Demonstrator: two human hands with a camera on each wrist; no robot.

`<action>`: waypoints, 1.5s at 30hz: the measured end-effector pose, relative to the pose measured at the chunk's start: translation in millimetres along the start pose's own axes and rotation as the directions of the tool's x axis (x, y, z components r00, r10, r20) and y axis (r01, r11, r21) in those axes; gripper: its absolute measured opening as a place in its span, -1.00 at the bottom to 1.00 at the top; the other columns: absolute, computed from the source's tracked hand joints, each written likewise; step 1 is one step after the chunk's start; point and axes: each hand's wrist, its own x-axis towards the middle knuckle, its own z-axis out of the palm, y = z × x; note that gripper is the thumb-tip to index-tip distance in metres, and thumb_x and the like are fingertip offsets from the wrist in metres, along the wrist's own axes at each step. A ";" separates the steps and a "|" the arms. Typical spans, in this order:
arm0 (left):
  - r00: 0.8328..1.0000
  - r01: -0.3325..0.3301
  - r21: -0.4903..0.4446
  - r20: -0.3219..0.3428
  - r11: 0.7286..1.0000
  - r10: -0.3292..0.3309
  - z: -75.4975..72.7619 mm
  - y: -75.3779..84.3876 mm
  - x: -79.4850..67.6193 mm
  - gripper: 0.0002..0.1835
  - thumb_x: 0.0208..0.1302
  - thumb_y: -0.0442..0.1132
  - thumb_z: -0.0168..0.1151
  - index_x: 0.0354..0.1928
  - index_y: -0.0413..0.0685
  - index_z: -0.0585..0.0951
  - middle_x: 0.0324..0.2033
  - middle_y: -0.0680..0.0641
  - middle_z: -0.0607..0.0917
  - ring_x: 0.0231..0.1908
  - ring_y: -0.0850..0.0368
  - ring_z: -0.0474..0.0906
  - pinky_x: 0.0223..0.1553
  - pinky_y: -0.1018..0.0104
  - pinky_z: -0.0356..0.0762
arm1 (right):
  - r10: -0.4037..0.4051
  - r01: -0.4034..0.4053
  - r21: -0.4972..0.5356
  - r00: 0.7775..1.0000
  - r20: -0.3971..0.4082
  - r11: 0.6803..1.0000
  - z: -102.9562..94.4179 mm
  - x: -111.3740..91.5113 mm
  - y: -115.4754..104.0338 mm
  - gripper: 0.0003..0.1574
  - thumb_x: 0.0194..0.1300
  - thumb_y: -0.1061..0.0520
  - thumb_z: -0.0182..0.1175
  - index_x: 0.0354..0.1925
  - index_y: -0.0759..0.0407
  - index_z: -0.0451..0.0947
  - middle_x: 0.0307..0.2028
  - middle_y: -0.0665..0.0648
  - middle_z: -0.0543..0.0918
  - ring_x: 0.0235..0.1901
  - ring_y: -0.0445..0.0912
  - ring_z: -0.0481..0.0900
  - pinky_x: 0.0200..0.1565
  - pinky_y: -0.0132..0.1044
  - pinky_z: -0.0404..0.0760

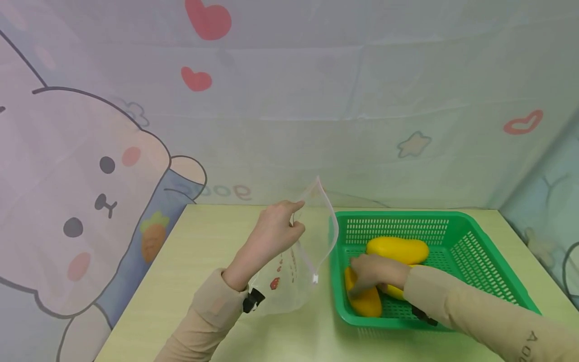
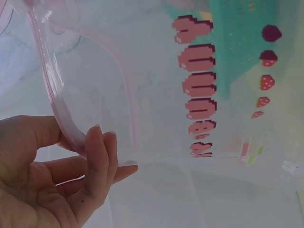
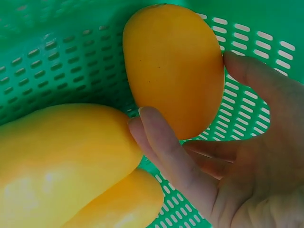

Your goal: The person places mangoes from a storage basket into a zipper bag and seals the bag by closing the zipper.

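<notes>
In the head view my left hand (image 1: 276, 229) pinches the rim of a clear zip bag (image 1: 289, 286), whose mouth gapes toward the basket. The left wrist view shows the pink zip edge between thumb and fingers, with red lettering and strawberries printed on the bag (image 2: 161, 109). My right hand (image 1: 375, 274) reaches into the green basket (image 1: 493, 266) and grips an orange-yellow mango (image 3: 173, 71) at the basket's left side. Its digits lie against two sides of the fruit. Beside it rest a large yellow fruit (image 3: 61, 156) and another yellow fruit (image 3: 128, 199).
At the back of the basket lies a long yellow fruit (image 1: 398, 250). The basket stands on the right part of a pale table (image 1: 203, 251). Behind the table hangs a printed cloth (image 1: 289, 100) with a cartoon bunny and hearts. A white slider (image 1: 315, 278) sits on the bag's zip.
</notes>
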 end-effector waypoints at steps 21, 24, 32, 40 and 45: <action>1.000 -0.016 0.003 0.011 1.000 0.016 0.9 1.9 1.7 -0.44 0.10 -0.45 0.04 0.23 -0.18 0.51 0.10 -0.27 0.62 -0.75 0.28 -0.04 -0.71 0.48 -0.03 | 0.051 -0.054 0.046 0.996 0.078 0.997 -3.4 10.2 -2.0 -0.09 0.02 -0.04 0.45 0.21 0.32 0.30 0.10 0.41 0.45 -0.59 0.11 0.67 -0.52 -0.13 0.68; 1.000 -0.015 -0.001 0.009 1.000 0.015 1.1 1.3 1.5 -0.43 0.09 -0.45 0.04 0.23 -0.19 0.51 0.09 -0.27 0.62 -0.74 0.27 -0.04 -0.71 0.48 -0.02 | 0.054 -0.060 0.066 0.994 0.096 0.996 -4.6 10.5 -2.5 -0.11 0.02 -0.02 0.45 0.21 0.29 0.30 0.05 0.38 0.46 -0.58 0.12 0.67 -0.50 -0.11 0.69; 1.000 -0.005 -0.009 0.020 1.000 0.005 1.3 0.7 1.7 -0.42 0.08 -0.46 0.03 0.23 -0.20 0.50 0.10 -0.29 0.61 -0.73 0.27 -0.05 -0.70 0.48 -0.02 | 0.068 -0.088 0.137 0.988 0.141 0.987 -5.1 10.9 -3.5 0.14 -0.01 0.06 0.47 0.41 0.26 0.09 0.10 0.43 0.42 -0.58 0.15 0.68 -0.47 -0.06 0.69; 1.000 -0.006 -0.008 0.021 1.000 0.007 1.7 0.5 0.1 -0.42 0.08 -0.46 0.04 0.24 -0.20 0.49 0.10 -0.30 0.61 -0.74 0.28 -0.05 -0.72 0.50 -0.02 | 0.080 -0.105 0.158 0.984 0.160 0.982 -3.1 12.0 -3.9 0.27 -0.01 0.14 0.45 0.48 0.25 -0.09 0.40 0.49 0.08 -0.34 0.13 0.64 -0.44 -0.03 0.70; 1.000 -0.001 -0.012 0.024 1.000 0.001 1.4 0.6 -1.4 -0.41 0.07 -0.47 0.03 0.24 -0.20 0.49 0.11 -0.30 0.60 -0.75 0.28 -0.06 -0.73 0.50 -0.03 | 0.067 -0.088 0.138 0.987 0.149 0.986 -3.3 10.5 -4.7 0.28 -0.01 0.13 0.45 0.48 0.25 -0.10 0.37 0.49 0.14 -0.32 0.11 0.62 -0.45 -0.05 0.70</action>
